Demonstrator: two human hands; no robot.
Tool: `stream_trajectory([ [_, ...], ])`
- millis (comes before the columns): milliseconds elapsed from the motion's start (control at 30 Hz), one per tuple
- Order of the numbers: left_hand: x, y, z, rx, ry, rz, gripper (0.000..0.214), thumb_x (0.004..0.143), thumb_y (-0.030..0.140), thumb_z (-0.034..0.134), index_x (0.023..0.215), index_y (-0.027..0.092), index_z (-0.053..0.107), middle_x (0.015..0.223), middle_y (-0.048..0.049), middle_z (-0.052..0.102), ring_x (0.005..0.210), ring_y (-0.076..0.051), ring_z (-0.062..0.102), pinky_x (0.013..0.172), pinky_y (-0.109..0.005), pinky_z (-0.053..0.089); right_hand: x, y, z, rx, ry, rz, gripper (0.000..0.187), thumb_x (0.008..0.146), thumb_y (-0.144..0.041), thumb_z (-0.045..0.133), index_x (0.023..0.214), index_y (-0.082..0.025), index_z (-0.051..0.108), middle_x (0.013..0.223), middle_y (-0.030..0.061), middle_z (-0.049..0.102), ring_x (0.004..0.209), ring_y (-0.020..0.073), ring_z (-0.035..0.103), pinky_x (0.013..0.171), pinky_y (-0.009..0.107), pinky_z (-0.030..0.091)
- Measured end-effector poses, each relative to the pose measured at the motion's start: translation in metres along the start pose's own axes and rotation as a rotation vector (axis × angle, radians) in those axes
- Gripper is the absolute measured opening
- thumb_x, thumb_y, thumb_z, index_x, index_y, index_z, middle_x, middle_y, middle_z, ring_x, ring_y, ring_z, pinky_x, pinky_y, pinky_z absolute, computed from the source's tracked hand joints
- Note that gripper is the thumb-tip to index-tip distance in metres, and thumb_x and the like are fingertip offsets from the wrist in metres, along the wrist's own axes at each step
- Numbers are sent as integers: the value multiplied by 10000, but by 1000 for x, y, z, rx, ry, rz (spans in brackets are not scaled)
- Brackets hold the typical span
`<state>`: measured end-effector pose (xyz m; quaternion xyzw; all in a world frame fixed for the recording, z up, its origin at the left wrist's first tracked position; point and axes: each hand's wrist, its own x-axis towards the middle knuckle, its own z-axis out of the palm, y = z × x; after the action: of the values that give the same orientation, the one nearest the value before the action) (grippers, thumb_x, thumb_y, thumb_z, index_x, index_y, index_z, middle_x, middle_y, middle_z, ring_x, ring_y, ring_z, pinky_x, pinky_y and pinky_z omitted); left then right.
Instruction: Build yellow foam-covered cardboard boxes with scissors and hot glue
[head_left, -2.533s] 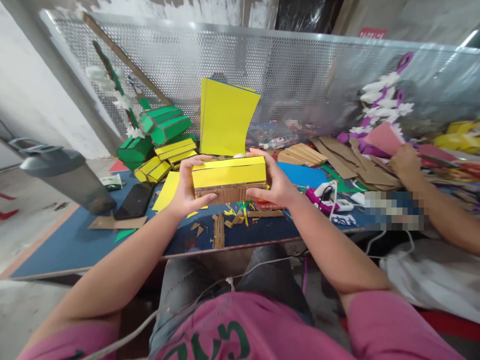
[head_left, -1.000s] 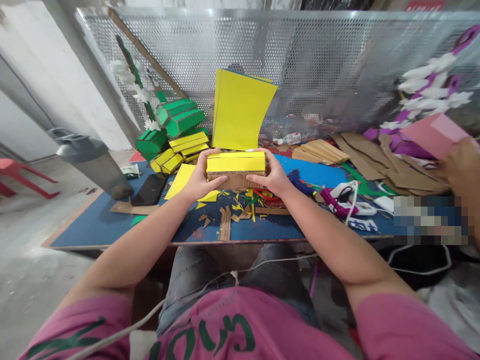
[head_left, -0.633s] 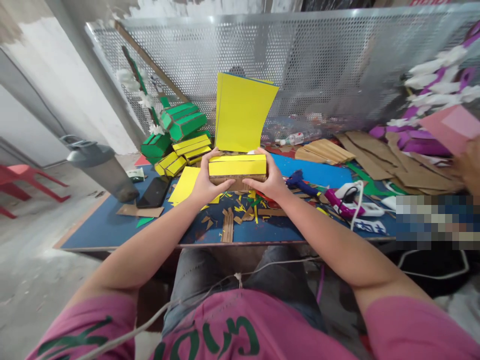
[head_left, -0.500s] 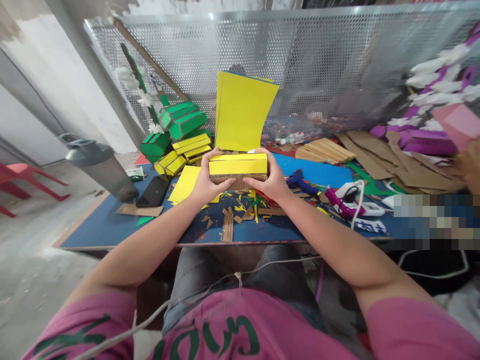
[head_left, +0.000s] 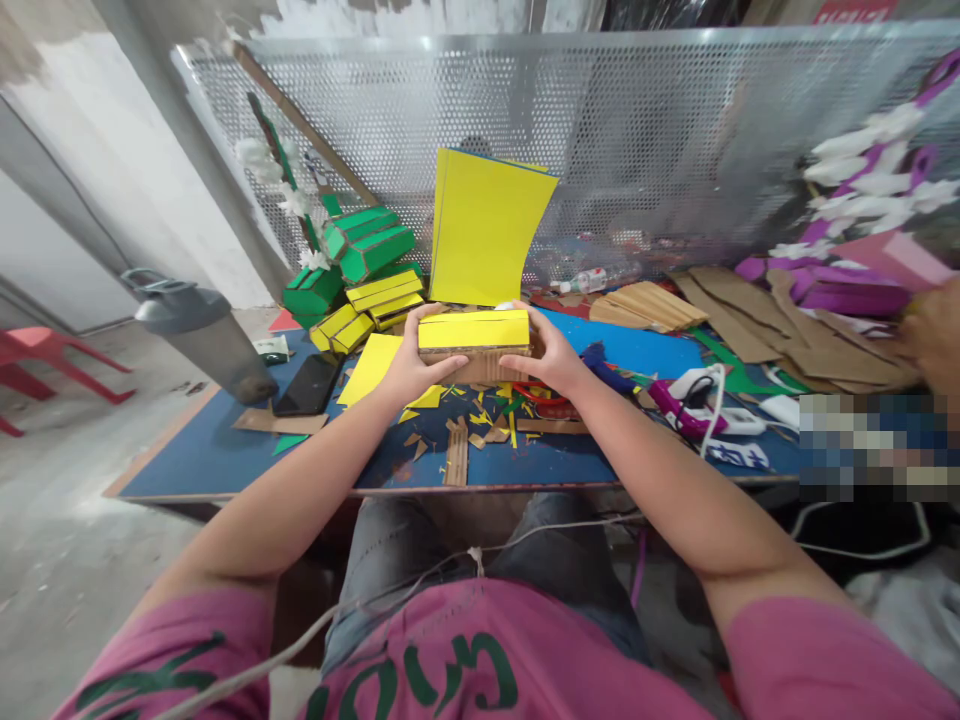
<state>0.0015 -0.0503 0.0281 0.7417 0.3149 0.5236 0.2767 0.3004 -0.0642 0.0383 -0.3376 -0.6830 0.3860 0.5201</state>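
Observation:
A cardboard box (head_left: 474, 330) with yellow paper strips on its top is held above the table, bare brown cardboard showing on the side facing me. My left hand (head_left: 416, 360) grips its left end, thumb along the near side. My right hand (head_left: 549, 352) has the right end, fingers behind and thumb in front. Behind the box stands a tall yellow sheet (head_left: 487, 230). Yellow and brown scraps (head_left: 480, 425) lie scattered below, around a corrugated cardboard strip (head_left: 456, 455).
Green boxes (head_left: 367, 240) and yellow boxes (head_left: 382, 295) are piled back left. A grey bottle (head_left: 202, 335) and black phone (head_left: 306, 385) sit at left. Rightward lie a blue glue gun (head_left: 604, 368), a purple-white power strip (head_left: 694, 400) and cardboard pieces (head_left: 795, 325). A person's blurred hand (head_left: 934, 335) is at far right.
My right thumb and hand have shifted slightly to the right along the box, which stays in nearly the same place. The view has tilted a little.

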Motion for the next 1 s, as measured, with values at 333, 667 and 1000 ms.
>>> stream_trajectory([
  [333, 13, -21, -17, -261, -182, -34, 799, 917, 549, 958, 1597, 384, 573, 1570, -100, 701, 1423, -362, 724, 1247, -619, 614, 4, 1, -4, 129, 44, 116, 903, 654, -585, 1105, 1442, -353, 732, 1601, 63, 758, 1527, 388, 685, 1380, 675, 493],
  [667, 12, -17, -17, -367, -209, -116, 719, 907, 497, 980, 1518, 362, 626, 1462, -103, 758, 1288, -335, 785, 1098, -555, 712, 4, -3, -3, 155, 30, 173, 875, 632, -591, 1114, 1392, -349, 755, 1580, 44, 775, 1533, 374, 671, 1364, 666, 515],
  [1000, 14, -21, -24, -304, -255, -58, 1027, 833, 839, 907, 1697, 463, 497, 1790, -135, 541, 1545, -448, 660, 1146, -681, 670, 10, 10, -14, 280, -7, 334, 665, 732, -728, 1005, 1214, -309, 817, 1324, 69, 883, 1345, 395, 797, 1249, 686, 617],
])
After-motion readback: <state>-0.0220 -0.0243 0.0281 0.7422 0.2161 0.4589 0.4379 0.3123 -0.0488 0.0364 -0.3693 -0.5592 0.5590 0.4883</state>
